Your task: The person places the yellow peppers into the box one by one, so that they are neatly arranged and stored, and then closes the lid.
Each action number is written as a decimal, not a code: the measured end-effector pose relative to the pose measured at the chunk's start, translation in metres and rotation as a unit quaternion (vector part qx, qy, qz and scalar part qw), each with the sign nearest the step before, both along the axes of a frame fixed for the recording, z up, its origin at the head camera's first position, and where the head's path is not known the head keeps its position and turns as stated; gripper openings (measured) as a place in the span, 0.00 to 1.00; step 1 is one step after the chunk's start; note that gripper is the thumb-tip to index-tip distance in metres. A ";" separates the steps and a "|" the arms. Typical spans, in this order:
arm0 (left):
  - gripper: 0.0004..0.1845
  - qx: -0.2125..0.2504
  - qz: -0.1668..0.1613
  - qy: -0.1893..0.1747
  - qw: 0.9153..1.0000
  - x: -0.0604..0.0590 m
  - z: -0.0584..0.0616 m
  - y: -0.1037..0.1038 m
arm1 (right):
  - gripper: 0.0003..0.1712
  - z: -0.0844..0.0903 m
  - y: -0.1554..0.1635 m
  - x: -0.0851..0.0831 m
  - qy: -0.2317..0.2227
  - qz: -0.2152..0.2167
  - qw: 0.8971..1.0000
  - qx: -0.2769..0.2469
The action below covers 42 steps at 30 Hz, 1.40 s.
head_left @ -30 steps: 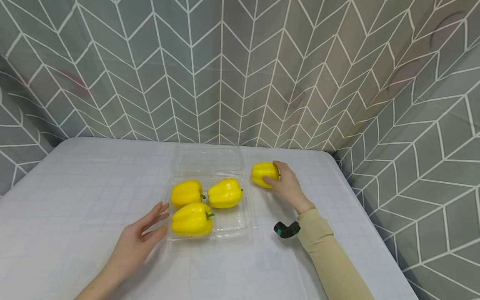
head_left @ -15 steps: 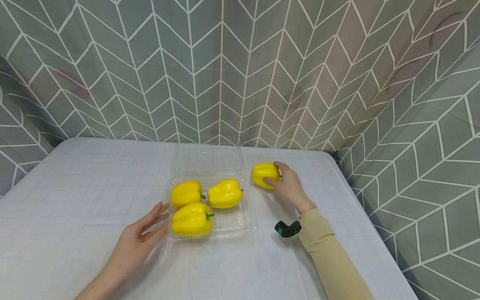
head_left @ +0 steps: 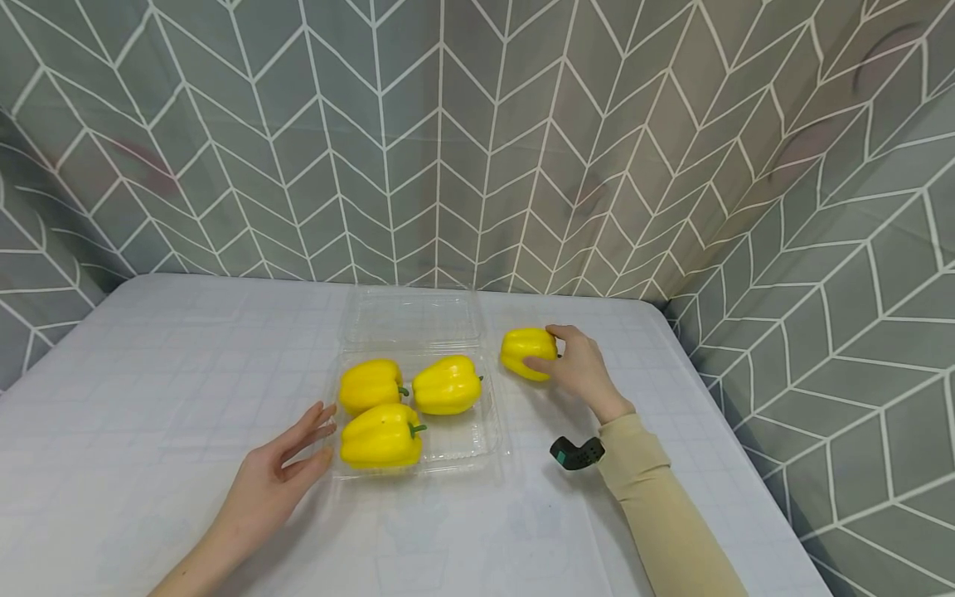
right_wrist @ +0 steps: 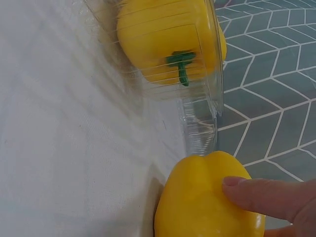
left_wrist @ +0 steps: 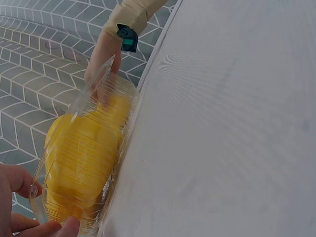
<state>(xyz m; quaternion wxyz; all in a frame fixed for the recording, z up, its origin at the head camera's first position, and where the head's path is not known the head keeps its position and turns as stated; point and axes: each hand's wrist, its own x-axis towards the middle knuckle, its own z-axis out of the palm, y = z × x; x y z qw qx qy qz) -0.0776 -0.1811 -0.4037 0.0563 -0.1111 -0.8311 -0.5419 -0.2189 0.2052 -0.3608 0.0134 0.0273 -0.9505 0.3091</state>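
My right hand (head_left: 580,370) grips a yellow bell pepper (head_left: 525,351) on the table, right of a clear plastic clamshell container (head_left: 462,444). In the right wrist view the thumb (right_wrist: 247,190) presses on this pepper's side. Inside the container's base lie three more yellow bell peppers: one at the back left (head_left: 369,385), one at the front left (head_left: 380,437) and one at the right (head_left: 446,385), all with green stems. My left hand (head_left: 279,464) rests at the container's left edge, fingers and thumb spread along its rim. The left wrist view shows fingertips against the clear wall.
The container's lid (head_left: 414,317) is folded back toward the curtain. A patterned grey curtain (head_left: 448,149) stands behind the table (head_left: 149,373) and along both sides. A black wrist-worn device (head_left: 577,453) sticks out beside the right sleeve (head_left: 656,497).
My right hand and the pepper it grips have shifted very slightly toward me and to the right. The left hand, container and other peppers have stayed in place.
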 end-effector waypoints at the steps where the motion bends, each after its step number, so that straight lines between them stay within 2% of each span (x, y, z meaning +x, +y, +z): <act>1: 0.34 0.000 0.000 0.000 1.000 0.000 0.000 0.000 | 0.42 0.000 0.000 0.000 0.001 0.001 1.000 0.001; 16: 0.34 -0.005 0.001 -0.003 1.000 -0.001 -0.001 -0.001 | 0.42 0.006 0.002 0.002 0.001 -0.005 1.000 -0.009; 42: 0.33 -0.007 0.001 0.005 1.000 -0.001 -0.001 -0.001 | 0.41 0.037 -0.007 0.021 0.054 0.027 0.998 -0.028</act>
